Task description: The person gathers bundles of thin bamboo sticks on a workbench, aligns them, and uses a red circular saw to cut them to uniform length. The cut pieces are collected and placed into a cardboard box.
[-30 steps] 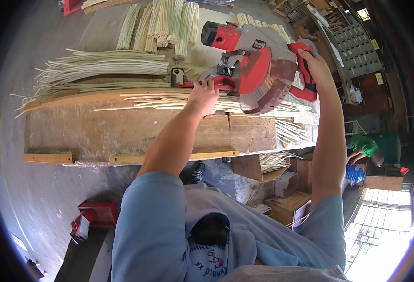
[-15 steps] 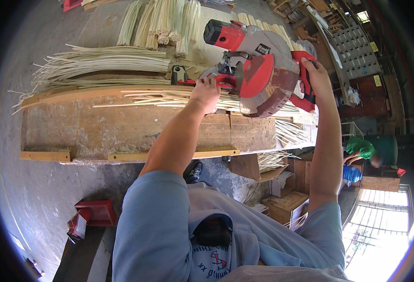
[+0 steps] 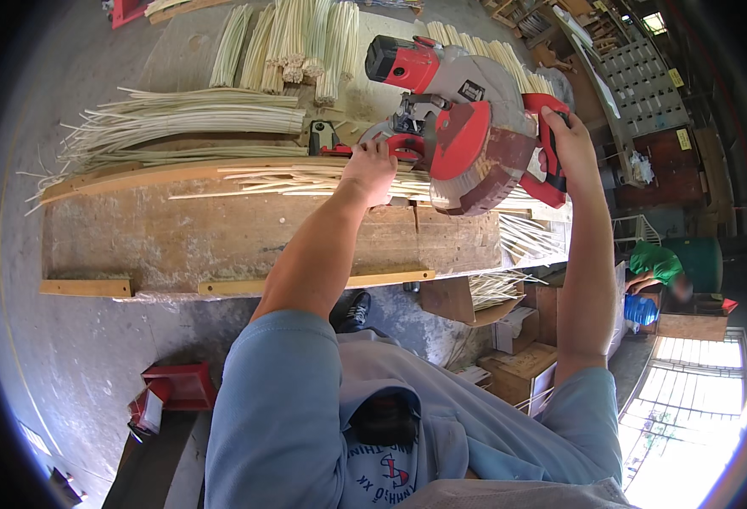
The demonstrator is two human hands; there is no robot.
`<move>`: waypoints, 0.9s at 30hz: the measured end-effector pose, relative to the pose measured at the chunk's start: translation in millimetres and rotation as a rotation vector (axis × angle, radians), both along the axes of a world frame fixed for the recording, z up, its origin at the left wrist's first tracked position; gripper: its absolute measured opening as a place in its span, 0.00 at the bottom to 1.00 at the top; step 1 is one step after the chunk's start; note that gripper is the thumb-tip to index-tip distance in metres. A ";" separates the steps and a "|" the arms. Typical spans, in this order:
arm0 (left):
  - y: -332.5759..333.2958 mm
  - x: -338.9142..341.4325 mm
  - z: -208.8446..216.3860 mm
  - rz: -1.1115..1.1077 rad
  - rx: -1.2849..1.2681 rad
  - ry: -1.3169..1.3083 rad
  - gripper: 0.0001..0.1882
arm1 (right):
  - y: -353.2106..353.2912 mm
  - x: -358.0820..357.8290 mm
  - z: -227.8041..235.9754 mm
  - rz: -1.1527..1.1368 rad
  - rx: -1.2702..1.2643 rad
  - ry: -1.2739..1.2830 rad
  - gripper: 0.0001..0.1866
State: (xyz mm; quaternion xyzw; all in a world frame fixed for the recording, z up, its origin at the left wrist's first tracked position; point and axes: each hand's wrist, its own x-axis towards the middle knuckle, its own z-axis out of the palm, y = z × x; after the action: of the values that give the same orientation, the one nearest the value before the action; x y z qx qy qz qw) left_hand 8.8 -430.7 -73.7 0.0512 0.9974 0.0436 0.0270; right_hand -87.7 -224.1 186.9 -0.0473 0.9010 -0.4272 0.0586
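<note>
A red and grey miter saw (image 3: 484, 93) stands on the wooden bench, its blade guard (image 3: 475, 157) over a loose bundle of thin pale canes (image 3: 284, 181). My right hand (image 3: 567, 140) is wrapped round the saw's red D-shaped handle (image 3: 550, 174). To the left of the blade, my left hand (image 3: 368, 172) presses down on the canes with its fingers curled over them, close against the red fence (image 3: 406, 146). What its fingertips touch is hidden. Cut cane pieces (image 3: 526, 237) lie to the right of the guard.
More long canes (image 3: 195, 114) lie on the bench's left (image 3: 161, 229), with upright-looking bundles (image 3: 293, 42) behind. Below the bench's right end sits a cardboard box (image 3: 463, 304) of cane pieces. A red tray (image 3: 182, 386) is at lower left. A person in green (image 3: 655, 263) bends at far right.
Both hands keep their places on the canes and the saw handle. The saw head looks almost unmoved; the whole view has shifted slightly.
</note>
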 end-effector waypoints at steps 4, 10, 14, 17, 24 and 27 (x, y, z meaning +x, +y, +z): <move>-2.4 -0.2 -2.4 -0.001 0.017 0.003 0.37 | -0.7 -0.8 -4.5 -0.011 0.006 0.003 0.21; -1.5 -1.0 4.2 -0.004 0.018 -0.013 0.38 | 1.6 -2.0 -3.1 -0.014 0.003 0.007 0.21; -2.2 -1.3 5.6 -0.005 0.016 -0.023 0.38 | 2.0 -1.1 -3.3 -0.012 0.007 0.010 0.21; -2.8 -2.0 6.5 -0.005 0.016 -0.028 0.38 | 1.0 -0.9 -2.5 -0.020 0.007 0.004 0.21; -3.8 -1.4 8.3 -0.002 0.035 -0.015 0.37 | -0.3 0.2 -2.7 -0.019 0.001 0.005 0.21; -4.4 -1.9 10.4 -0.010 0.040 -0.046 0.37 | 0.4 0.6 -3.6 -0.029 -0.003 0.005 0.21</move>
State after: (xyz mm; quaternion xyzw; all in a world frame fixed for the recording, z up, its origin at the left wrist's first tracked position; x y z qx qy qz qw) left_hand 6.9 -435.1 -63.4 0.0555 0.9952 0.0645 0.0489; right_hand -87.0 -223.7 183.3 -0.0355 0.9011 -0.4292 0.0503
